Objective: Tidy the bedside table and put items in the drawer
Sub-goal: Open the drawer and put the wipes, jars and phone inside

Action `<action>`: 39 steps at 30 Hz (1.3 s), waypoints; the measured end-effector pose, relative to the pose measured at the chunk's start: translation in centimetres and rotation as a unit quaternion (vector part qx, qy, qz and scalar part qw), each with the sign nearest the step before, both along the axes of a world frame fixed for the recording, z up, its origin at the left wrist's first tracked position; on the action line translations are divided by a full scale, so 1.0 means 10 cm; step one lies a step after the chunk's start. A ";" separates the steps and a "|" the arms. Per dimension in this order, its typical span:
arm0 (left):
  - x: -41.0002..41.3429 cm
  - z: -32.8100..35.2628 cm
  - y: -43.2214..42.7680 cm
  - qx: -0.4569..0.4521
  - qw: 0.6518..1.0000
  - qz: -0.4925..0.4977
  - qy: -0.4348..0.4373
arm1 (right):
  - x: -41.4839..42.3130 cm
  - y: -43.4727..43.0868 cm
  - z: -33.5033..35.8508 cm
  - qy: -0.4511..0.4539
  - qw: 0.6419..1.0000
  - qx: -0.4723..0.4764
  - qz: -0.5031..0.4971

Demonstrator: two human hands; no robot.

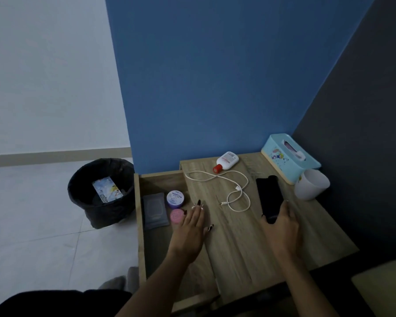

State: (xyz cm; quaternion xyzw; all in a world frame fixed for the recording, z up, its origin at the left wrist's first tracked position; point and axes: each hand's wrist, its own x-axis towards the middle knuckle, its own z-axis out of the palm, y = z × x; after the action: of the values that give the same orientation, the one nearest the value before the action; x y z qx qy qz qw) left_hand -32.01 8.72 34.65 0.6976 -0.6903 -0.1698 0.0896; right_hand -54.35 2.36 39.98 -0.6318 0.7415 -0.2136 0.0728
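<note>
The wooden bedside table (245, 239) has its drawer (156, 250) pulled open to the left. Inside the drawer lie a dark wipes pack (154, 210), a purple round tin (175, 199) and a pink round tin (176, 216). My left hand (192, 227) hovers flat with fingers spread over the table's left edge, beside the pink tin. My right hand (284, 225) grips the near end of a black phone (269, 197) lying on the tabletop. A white charging cable (234, 191) is looped in the middle. A white bottle with a red cap (226, 161) lies at the back.
A light blue tissue box (288, 159) and a translucent white cup (311, 184) stand at the table's back right against the dark wall. A black-lined waste bin (101, 191) with a packet inside sits on the floor to the left. My dark-clothed knee shows at the bottom left.
</note>
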 end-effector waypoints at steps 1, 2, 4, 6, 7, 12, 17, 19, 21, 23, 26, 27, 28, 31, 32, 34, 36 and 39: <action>0.06 0.03 0.00 -0.012 1.000 0.003 -0.015 | 0.01 0.03 0.02 -0.013 1.000 -0.004 -0.002; 0.12 0.04 0.01 -0.026 0.999 0.008 -0.023 | 0.06 0.07 0.05 -0.026 1.000 -0.009 0.001; 0.30 0.07 0.03 -0.052 0.998 0.034 -0.021 | 0.24 0.19 0.11 -0.049 0.998 -0.022 0.022; 0.57 0.09 0.05 -0.062 0.995 0.075 -0.027 | 0.54 0.40 0.15 -0.078 0.995 -0.018 0.061; 0.71 0.08 0.06 -0.060 0.993 0.096 -0.043 | 0.71 0.52 0.16 -0.092 0.992 -0.007 0.082; 1.24 -0.05 0.16 -0.041 0.978 0.195 -0.059 | 1.49 1.01 -0.02 -0.123 0.972 0.096 0.178; 1.44 -0.16 0.22 -0.019 0.986 0.150 -0.065 | 1.95 1.21 -0.45 -0.101 0.955 0.199 0.197; 1.46 -0.19 0.22 -0.019 0.987 0.144 -0.068 | 2.02 1.21 -0.63 -0.111 0.945 0.239 0.195; 1.48 -0.24 0.22 -0.017 0.988 0.139 -0.064 | 2.07 1.18 -0.80 -0.112 0.936 0.274 0.193; 1.53 -0.29 0.21 -0.020 0.990 0.132 -0.054 | 2.09 1.14 -0.93 -0.102 0.934 0.285 0.190; 1.62 -0.38 0.23 -0.016 0.992 0.120 -0.044 | 2.17 1.10 -1.10 -0.080 0.933 0.297 0.187; 1.64 -0.40 0.25 -0.014 0.992 0.117 -0.044 | 2.20 1.10 -1.12 -0.072 0.933 0.299 0.187; 1.65 -0.41 0.26 -0.015 0.992 0.114 -0.044 | 2.22 1.10 -1.15 -0.070 0.932 0.300 0.189; 1.65 -0.41 0.27 -0.012 0.993 0.111 -0.034 | 2.28 1.13 -1.24 -0.050 0.924 0.323 0.199; 1.65 -0.40 0.27 -0.012 0.993 0.112 -0.029 | 2.30 1.14 -1.27 -0.038 0.920 0.333 0.205; 1.64 -0.39 0.26 -0.012 0.993 0.112 -0.021 | 2.34 1.12 -1.33 -0.068 0.916 0.344 0.194; 1.65 -0.38 0.26 -0.011 0.994 0.110 -0.015 | 2.34 1.11 -1.35 -0.049 0.917 0.331 0.218; 1.66 -0.39 0.28 -0.006 0.994 0.109 -0.008 | 2.31 1.13 -1.37 -0.051 0.919 0.290 0.263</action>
State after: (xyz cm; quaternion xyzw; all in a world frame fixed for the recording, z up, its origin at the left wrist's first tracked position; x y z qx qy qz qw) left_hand -15.40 11.47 30.75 0.7697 -0.6115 -0.1494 0.1064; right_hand -31.29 13.64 26.32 -0.7435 0.5733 0.0063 0.3442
